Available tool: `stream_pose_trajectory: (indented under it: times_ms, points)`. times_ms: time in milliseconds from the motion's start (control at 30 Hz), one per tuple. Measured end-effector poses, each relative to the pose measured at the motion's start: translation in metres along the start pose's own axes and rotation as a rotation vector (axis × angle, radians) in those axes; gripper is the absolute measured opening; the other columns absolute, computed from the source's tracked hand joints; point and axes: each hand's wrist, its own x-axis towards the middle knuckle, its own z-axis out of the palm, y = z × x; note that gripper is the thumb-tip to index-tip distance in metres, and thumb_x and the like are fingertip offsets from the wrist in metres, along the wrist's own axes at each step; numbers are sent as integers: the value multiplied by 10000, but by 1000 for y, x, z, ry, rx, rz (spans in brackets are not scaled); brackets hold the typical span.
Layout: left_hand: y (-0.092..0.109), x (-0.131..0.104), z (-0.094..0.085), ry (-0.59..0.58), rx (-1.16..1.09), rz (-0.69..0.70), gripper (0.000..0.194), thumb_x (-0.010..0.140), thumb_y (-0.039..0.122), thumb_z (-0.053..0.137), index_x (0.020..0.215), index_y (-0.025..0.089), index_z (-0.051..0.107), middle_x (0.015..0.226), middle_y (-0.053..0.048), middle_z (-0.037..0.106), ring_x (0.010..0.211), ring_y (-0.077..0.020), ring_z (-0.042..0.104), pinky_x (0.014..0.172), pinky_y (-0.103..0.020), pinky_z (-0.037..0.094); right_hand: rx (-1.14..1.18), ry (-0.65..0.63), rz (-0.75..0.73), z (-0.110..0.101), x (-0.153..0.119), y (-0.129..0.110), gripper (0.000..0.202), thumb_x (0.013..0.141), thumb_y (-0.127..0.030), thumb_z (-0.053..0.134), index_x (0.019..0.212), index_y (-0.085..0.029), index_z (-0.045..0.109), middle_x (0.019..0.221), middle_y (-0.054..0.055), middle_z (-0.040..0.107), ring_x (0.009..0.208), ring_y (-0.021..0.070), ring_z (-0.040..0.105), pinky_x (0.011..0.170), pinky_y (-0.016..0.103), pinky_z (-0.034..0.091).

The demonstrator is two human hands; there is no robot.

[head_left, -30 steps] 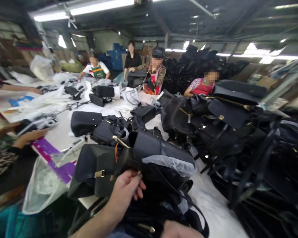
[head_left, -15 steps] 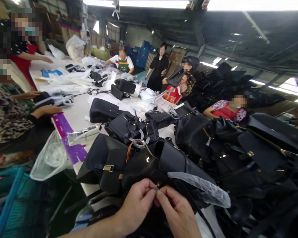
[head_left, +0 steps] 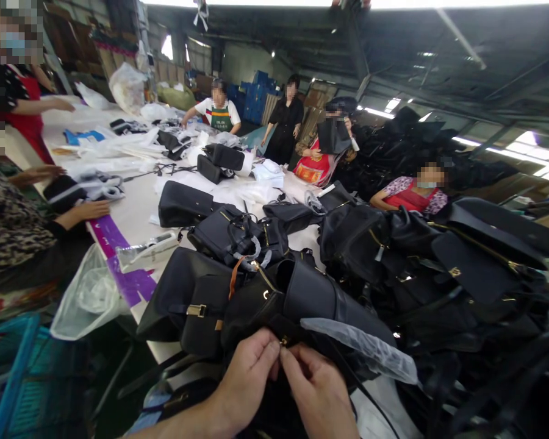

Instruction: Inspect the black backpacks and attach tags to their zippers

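Note:
My left hand (head_left: 249, 378) and my right hand (head_left: 318, 384) meet at the front of a black bag (head_left: 244, 314). The thumb and forefinger of each are pinched on a small gold-coloured metal fitting (head_left: 283, 341), mostly covered by the fingertips. Whether it is a zipper pull I cannot tell. Just beyond the fingers lies a wide black flap (head_left: 320, 296). To its right is a strap or handle wrapped in clear plastic (head_left: 361, 344). A bag pocket with a gold buckle (head_left: 196, 311) sits left of my hands.
More black bags (head_left: 393, 250) are heaped on the right. Several bags and plastic wraps cover the table (head_left: 137, 228), whose near edge has purple tape (head_left: 130, 283). A teal crate (head_left: 22, 372) stands lower left. Co-workers (head_left: 217, 110) are around the table.
The view has shifted slightly, so most things sit a little further left. My fingertips stay pinched together at the same spot. A co-worker across the table has raised a black bag upright.

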Motion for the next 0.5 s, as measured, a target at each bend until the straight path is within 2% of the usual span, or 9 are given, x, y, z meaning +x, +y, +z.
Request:
stream_pose_trajectory:
  times_ms: [133,267,433,500]
  points:
    - [8,2,2,7,29,-13,395,859,486,459,591,196,459,554,25,425,568,-125,403,587,-259,330,61,-101,21,-13,-1,-9,406,830,-535,468,599,-236,616,515,-13,554,523,163,494,529,270,338]
    - [8,2,2,8,-12,-42,402,834,485,495,554,198,473,508,25,413,540,-122,383,552,-254,303,71,-115,7,-19,-1,-13,379,820,-492,474,610,-230,649,501,-18,547,503,155,495,521,262,350]
    - [-3,3,1,-10,-138,-83,370,822,506,527,634,187,516,504,29,439,512,-112,389,516,-239,286,80,-94,34,-9,0,-14,393,798,-528,450,572,-236,585,494,-11,534,500,164,507,512,263,371]
    - [-6,3,1,-13,-174,-90,350,811,512,552,716,176,544,531,32,464,512,-107,406,516,-233,299,97,-46,68,-1,0,-10,382,796,-543,445,628,-243,611,522,-4,565,527,176,534,529,268,393]
